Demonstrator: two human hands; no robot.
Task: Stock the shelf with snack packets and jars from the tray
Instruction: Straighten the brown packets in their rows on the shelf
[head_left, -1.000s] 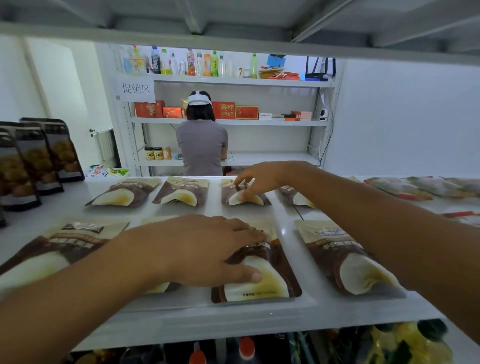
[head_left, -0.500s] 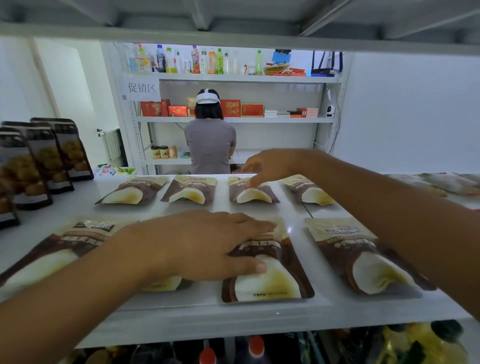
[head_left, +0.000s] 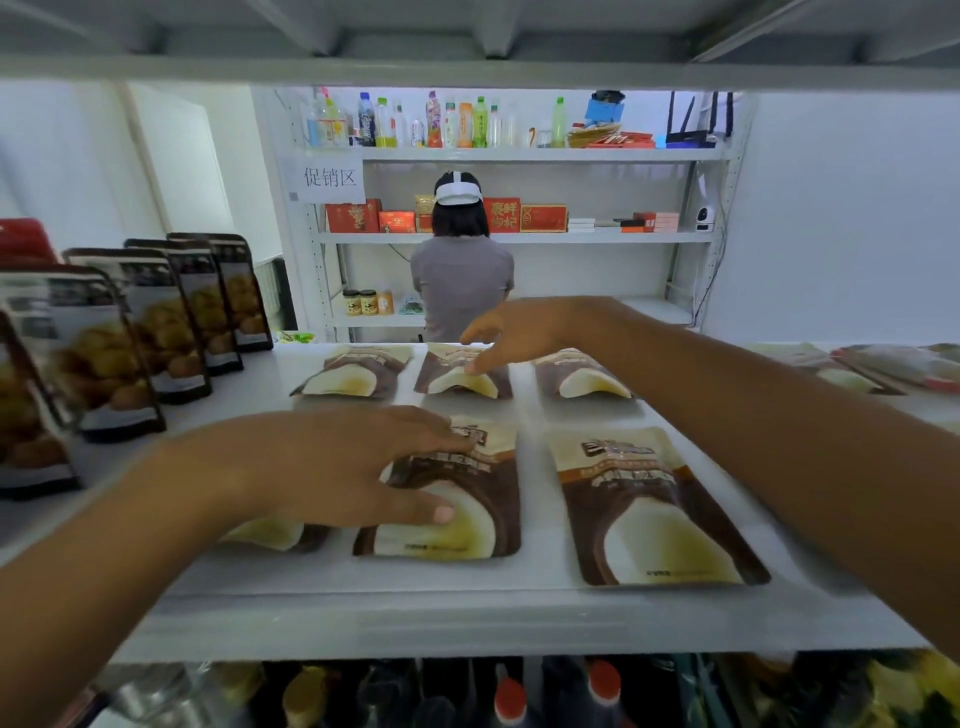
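Right grip (head_left: 514, 338) has shifted slightly over a back-row snack packet (head_left: 462, 371), fingers loose, thumb just touching it.
Left grip (head_left: 332, 467) presses flat on the front packet (head_left: 457, 499) on the shelf (head_left: 467, 613). Packets look light, soft and slick; best pinched at an edge. Six lie flat; about five upright pouches (head_left: 156, 332).

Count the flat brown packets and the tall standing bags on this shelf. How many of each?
Flat brown packets: 6 (one is half hidden under the left hand)
Tall standing bags: 5
Total: 11
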